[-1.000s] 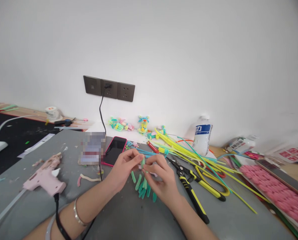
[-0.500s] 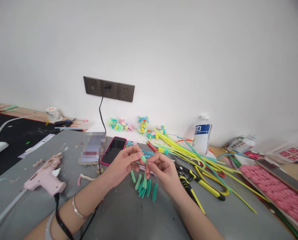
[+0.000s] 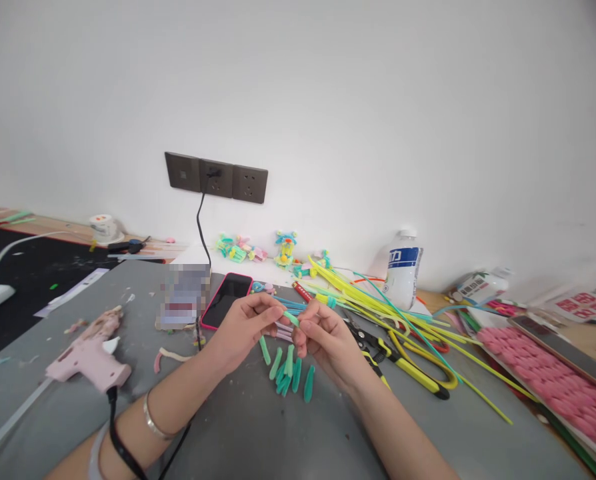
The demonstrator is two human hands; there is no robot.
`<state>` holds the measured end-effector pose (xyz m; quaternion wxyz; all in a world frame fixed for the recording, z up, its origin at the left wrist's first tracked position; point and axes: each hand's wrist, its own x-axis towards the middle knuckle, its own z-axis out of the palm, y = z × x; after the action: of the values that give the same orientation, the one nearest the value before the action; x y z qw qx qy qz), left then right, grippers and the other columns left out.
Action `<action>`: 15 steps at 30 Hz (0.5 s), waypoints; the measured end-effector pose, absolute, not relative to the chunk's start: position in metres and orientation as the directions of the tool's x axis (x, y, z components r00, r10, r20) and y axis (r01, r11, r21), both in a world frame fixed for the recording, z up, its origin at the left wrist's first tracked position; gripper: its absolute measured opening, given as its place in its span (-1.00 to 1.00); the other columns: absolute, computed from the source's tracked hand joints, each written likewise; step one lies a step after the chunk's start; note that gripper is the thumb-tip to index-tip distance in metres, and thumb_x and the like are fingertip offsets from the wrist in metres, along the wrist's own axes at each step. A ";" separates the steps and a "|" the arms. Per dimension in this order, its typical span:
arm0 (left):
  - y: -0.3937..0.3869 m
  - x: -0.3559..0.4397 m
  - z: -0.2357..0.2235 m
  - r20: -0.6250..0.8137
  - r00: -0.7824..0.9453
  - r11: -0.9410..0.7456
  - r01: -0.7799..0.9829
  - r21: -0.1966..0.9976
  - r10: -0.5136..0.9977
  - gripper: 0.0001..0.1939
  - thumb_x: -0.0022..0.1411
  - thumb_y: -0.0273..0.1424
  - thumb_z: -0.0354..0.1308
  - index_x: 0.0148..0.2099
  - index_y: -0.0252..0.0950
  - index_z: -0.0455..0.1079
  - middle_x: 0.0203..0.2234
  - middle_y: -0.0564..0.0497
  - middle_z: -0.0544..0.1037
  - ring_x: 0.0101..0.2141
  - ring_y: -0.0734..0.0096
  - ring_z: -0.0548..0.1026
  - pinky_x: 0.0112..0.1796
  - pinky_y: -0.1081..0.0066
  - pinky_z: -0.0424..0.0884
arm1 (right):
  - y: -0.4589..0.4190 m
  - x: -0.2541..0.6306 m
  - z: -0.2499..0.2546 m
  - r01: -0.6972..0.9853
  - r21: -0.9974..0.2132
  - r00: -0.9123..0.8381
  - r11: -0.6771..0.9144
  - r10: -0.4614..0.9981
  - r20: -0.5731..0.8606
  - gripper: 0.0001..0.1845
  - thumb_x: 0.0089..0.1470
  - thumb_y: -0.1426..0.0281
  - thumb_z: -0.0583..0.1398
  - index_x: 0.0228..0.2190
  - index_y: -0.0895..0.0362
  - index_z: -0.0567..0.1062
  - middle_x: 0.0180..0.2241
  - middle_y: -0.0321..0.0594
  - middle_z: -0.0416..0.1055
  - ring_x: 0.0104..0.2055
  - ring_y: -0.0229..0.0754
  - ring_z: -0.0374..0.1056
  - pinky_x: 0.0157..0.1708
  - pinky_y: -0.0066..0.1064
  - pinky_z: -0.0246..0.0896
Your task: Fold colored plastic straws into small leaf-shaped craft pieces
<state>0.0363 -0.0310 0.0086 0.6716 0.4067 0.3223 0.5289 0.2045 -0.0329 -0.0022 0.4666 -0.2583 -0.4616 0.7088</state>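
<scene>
Between my two hands a short light-green piece of pipe cleaner (image 3: 291,319) is stretched, pinched at both ends. My left hand (image 3: 251,330) is closed on its left end with thumb and forefinger. My right hand (image 3: 328,340) is closed on the right end, its other fingers curled. Just below them lie several folded pipe cleaner pieces (image 3: 289,363), light green at the left and darker teal (image 3: 309,383) at the right. Lilac and blue pipe cleaners (image 3: 285,333) lie partly hidden behind my fingers.
Left lies a pink glue gun (image 3: 91,357) with a black cord. A phone (image 3: 228,297) is behind my left hand. To the right are yellow-handled pliers (image 3: 413,373) and long yellow pipe cleaners (image 3: 378,297). A white bottle (image 3: 402,270) and small pipe cleaner figures (image 3: 285,249) stand by the wall.
The light-green piece has turned from steeply slanted to nearly level between my fingers. My right hand has shifted slightly right and tilted; my left hand has hardly moved.
</scene>
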 end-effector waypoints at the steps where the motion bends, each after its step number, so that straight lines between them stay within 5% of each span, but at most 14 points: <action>1: -0.031 0.036 0.008 0.011 0.223 0.087 -0.429 0.899 0.975 -0.66 -0.09 -0.19 0.46 -0.45 -0.34 0.47 -0.60 0.03 0.54 -0.58 0.57 0.38 -0.50 0.54 0.29 | -0.032 0.205 -0.002 -0.425 -0.893 -0.435 -0.149 0.898 0.058 -0.71 -0.05 0.24 0.39 -0.47 0.10 0.42 -0.60 -0.36 0.49 -0.63 -0.31 0.35 -0.56 -0.49 0.23; 7: -0.030 0.030 0.005 0.179 0.184 -0.146 -0.179 0.973 0.967 -0.71 0.09 -0.16 0.33 -0.36 -0.31 0.47 -0.51 0.03 0.53 -0.56 0.53 0.37 -0.53 0.53 0.30 | -0.027 0.207 -0.005 -0.467 -0.858 -0.408 -0.215 0.913 -0.006 -0.72 -0.07 0.26 0.41 -0.43 0.13 0.46 -0.59 -0.37 0.48 -0.60 -0.36 0.36 -0.50 -0.54 0.22; 15: -0.026 0.029 0.001 0.218 0.205 -0.207 -0.074 0.976 0.954 -0.65 0.26 -0.11 0.12 -0.20 -0.31 0.50 -0.39 -0.06 0.54 -0.43 0.38 0.47 -0.51 0.50 0.31 | -0.019 0.214 -0.003 -0.423 -0.876 -0.357 -0.233 0.931 -0.075 -0.68 -0.12 0.26 0.43 -0.48 0.13 0.43 -0.64 -0.41 0.41 -0.64 -0.38 0.27 -0.59 -0.55 0.14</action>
<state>0.0288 -0.0265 0.0007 0.5067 0.5881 0.3741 0.5074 0.2141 -0.0189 -0.0028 0.4710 -0.3155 -0.4022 0.7189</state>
